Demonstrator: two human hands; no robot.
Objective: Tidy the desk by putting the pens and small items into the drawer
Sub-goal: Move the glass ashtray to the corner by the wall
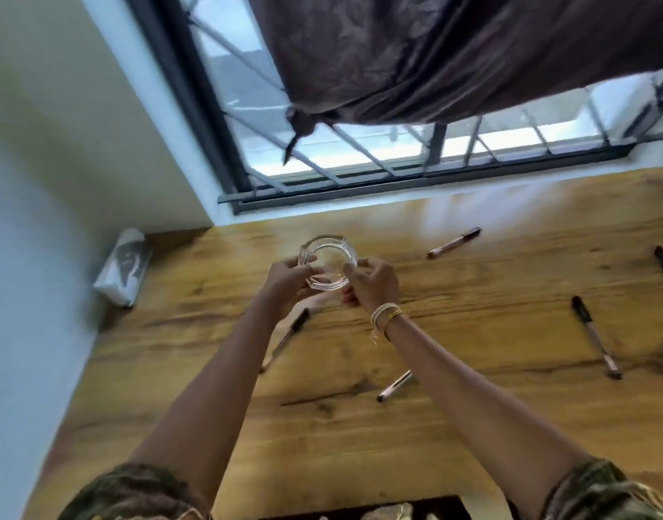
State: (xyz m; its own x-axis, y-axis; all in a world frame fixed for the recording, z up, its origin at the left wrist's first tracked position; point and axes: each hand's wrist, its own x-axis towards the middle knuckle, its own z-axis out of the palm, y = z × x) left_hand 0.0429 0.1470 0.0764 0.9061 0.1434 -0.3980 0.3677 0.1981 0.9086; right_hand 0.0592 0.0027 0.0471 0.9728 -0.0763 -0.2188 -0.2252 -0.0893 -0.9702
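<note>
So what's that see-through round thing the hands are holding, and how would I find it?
Start at the big window and come down onto the wooden desk. Near its middle, the left hand and right hand grip a glass ashtray between them. It is the only clear, round thing; everything else nearby is a long thin pen.

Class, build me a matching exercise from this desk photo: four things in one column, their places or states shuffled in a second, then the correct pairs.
Things:
1. glass ashtray
2. tissue pack
3. curtain
4. bracelets

Places:
A. hanging over the window
B. held in both hands
C. on the right wrist
D. desk's far left corner, by the wall

Pairs: 1-B, 2-D, 3-A, 4-C
</note>
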